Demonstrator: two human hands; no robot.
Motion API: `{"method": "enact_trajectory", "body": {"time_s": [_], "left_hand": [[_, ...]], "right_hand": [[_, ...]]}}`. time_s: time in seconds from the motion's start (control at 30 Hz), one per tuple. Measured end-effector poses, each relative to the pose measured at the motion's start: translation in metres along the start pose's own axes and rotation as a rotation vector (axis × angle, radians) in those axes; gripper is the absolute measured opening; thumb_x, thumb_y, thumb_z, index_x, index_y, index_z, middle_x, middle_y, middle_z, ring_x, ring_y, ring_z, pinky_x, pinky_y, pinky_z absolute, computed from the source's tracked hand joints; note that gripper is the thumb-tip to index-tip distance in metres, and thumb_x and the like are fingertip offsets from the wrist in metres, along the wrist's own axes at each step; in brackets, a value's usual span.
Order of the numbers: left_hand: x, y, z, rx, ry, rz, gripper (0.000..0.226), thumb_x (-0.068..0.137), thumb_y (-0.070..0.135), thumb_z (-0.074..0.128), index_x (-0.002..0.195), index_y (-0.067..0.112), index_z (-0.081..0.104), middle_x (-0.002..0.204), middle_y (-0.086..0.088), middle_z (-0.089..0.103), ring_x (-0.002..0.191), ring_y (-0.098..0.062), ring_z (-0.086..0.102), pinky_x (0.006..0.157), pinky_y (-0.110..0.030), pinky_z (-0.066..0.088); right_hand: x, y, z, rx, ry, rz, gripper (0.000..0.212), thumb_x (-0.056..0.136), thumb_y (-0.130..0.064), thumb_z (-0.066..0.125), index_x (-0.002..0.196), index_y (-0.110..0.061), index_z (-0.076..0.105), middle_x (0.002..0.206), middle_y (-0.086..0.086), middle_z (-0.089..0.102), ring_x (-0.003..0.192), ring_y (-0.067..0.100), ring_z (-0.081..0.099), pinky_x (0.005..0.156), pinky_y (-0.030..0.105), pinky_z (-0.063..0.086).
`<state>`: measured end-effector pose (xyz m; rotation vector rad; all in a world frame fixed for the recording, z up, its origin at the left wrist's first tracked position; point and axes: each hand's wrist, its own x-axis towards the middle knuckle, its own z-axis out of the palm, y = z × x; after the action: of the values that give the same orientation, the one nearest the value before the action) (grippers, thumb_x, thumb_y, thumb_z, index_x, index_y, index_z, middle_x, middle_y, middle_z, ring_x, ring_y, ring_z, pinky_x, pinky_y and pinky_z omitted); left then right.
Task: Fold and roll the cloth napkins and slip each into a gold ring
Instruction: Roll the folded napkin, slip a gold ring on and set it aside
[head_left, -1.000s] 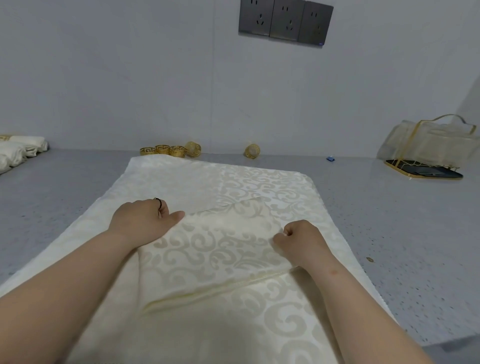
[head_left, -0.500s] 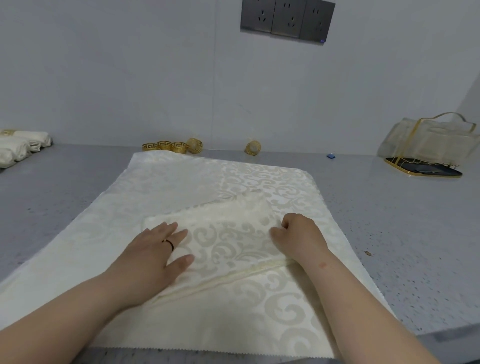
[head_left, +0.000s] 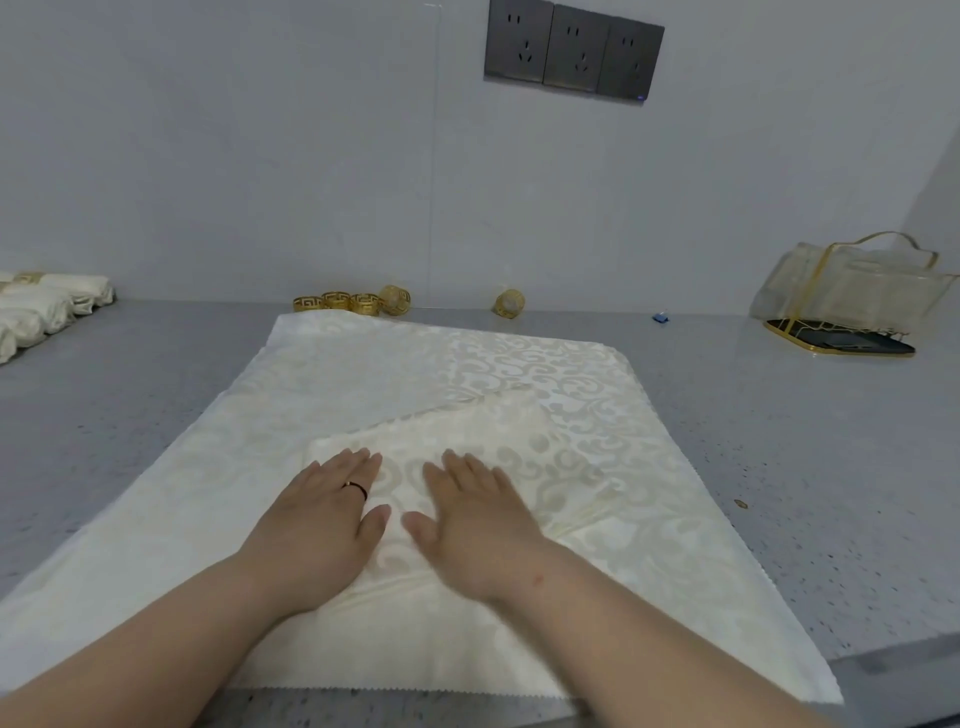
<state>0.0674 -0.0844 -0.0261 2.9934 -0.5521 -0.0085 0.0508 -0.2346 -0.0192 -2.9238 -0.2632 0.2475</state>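
Observation:
A folded cream napkin (head_left: 519, 447) with a scroll pattern lies on a larger cream cloth (head_left: 322, 384) spread over the grey counter. My left hand (head_left: 322, 514) and my right hand (head_left: 467, 519) rest flat on the folded napkin, side by side, fingers together and pointing away from me. Neither hand holds anything. Several gold rings (head_left: 353, 302) stand in a row by the wall behind the cloth, and one more gold ring (head_left: 509, 303) lies apart to their right. Finished rolled napkins (head_left: 47, 306) lie at the far left.
A gold wire holder with clear covering (head_left: 852, 296) stands on a dark tray at the back right. A small blue item (head_left: 660, 317) lies near the wall. Grey sockets (head_left: 571, 52) are on the wall. The counter's front edge (head_left: 883, 670) runs just below the cloth.
My left hand slid from the napkin's far left corner down onto its middle and flattened. My right hand let go of the right edge, opened, and moved left beside it.

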Motion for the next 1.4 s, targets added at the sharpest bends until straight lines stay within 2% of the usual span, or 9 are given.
{"method": "enact_trajectory", "body": {"time_s": [0.27,0.4,0.5,0.7,0.83,0.93,1.1,1.27,1.4], "left_hand": [[0.005,-0.005,0.003,-0.006,0.001,0.049,0.091,0.065,0.053,-0.015,0.148,0.016,-0.004,0.156,0.002,-0.008,0.143,-0.009,-0.010,0.112,-0.022,-0.008],[0.006,-0.006,0.009,-0.024,0.039,0.060,0.114,0.041,0.052,-0.025,0.148,0.018,-0.003,0.156,0.004,-0.007,0.142,-0.008,-0.009,0.111,-0.022,-0.008],[0.006,-0.007,0.011,-0.035,0.072,0.063,0.114,0.042,0.053,-0.024,0.148,0.018,-0.001,0.156,0.004,-0.005,0.142,-0.007,-0.009,0.111,-0.022,-0.009],[0.005,-0.009,0.010,-0.055,0.096,0.090,0.113,0.042,0.053,-0.024,0.148,0.022,0.000,0.156,0.007,-0.005,0.142,-0.006,-0.008,0.109,-0.019,-0.010],[0.001,-0.009,0.001,-0.158,0.260,0.195,0.111,0.054,0.076,-0.015,0.142,0.025,0.028,0.146,0.013,0.031,0.136,-0.001,0.015,0.103,-0.010,-0.004],[0.001,-0.007,-0.002,-0.269,0.335,0.432,0.072,0.079,0.078,0.016,0.099,0.032,0.068,0.096,0.024,0.062,0.105,-0.001,0.045,0.096,0.000,0.014],[0.006,-0.007,0.008,-0.078,0.242,0.559,0.039,0.059,0.069,0.034,0.069,0.049,0.065,0.067,0.035,0.058,0.069,0.013,0.053,0.079,-0.006,0.039],[-0.002,-0.004,0.001,-0.058,0.352,0.577,0.035,0.060,0.038,0.034,0.061,0.041,0.069,0.057,0.029,0.060,0.047,0.006,0.052,0.068,-0.011,0.033],[0.003,-0.021,-0.008,0.022,0.461,0.562,0.037,0.057,0.024,0.032,0.051,0.029,0.068,0.049,0.020,0.060,0.044,-0.001,0.056,0.070,-0.015,0.035]], "right_hand": [[-0.004,0.067,-0.028,-0.088,0.020,0.301,0.057,0.099,-0.040,0.023,0.148,-0.015,0.007,0.156,0.010,-0.005,0.144,0.023,-0.006,0.115,0.038,-0.006],[0.028,0.026,-0.028,-0.047,0.256,0.012,0.053,0.099,-0.027,0.030,0.148,-0.016,0.010,0.157,0.008,-0.002,0.144,0.021,-0.002,0.115,0.031,-0.002],[0.059,-0.004,-0.023,0.061,0.173,-0.181,0.049,0.100,-0.026,0.029,0.147,-0.016,0.019,0.156,0.005,0.008,0.144,0.017,0.004,0.114,0.028,0.001],[0.072,0.026,-0.022,0.016,0.062,-0.126,0.051,0.099,-0.037,0.030,0.146,-0.019,0.023,0.155,0.002,0.015,0.143,0.015,0.011,0.114,0.029,0.004],[0.065,0.058,-0.036,0.057,0.085,0.002,0.048,0.098,-0.035,0.037,0.142,-0.017,0.033,0.152,0.002,0.026,0.140,0.016,0.022,0.112,0.027,0.013],[0.068,0.057,-0.049,0.039,0.087,0.038,0.042,0.094,-0.033,0.046,0.133,-0.018,0.046,0.140,-0.001,0.045,0.129,0.019,0.040,0.107,0.029,0.027],[0.086,0.020,-0.062,0.064,0.023,-0.063,0.033,0.088,-0.030,0.053,0.120,-0.021,0.056,0.118,-0.006,0.057,0.110,0.014,0.051,0.093,0.025,0.038],[0.097,0.009,-0.065,0.038,-0.050,-0.014,0.010,0.085,-0.028,0.053,0.085,-0.019,0.057,0.075,-0.012,0.048,0.081,0.015,0.052,0.068,0.022,0.039],[0.084,0.016,-0.077,0.035,-0.164,0.064,0.024,0.086,-0.035,0.055,0.099,-0.015,0.060,0.094,-0.003,0.058,0.091,0.018,0.056,0.069,0.021,0.040]]}}
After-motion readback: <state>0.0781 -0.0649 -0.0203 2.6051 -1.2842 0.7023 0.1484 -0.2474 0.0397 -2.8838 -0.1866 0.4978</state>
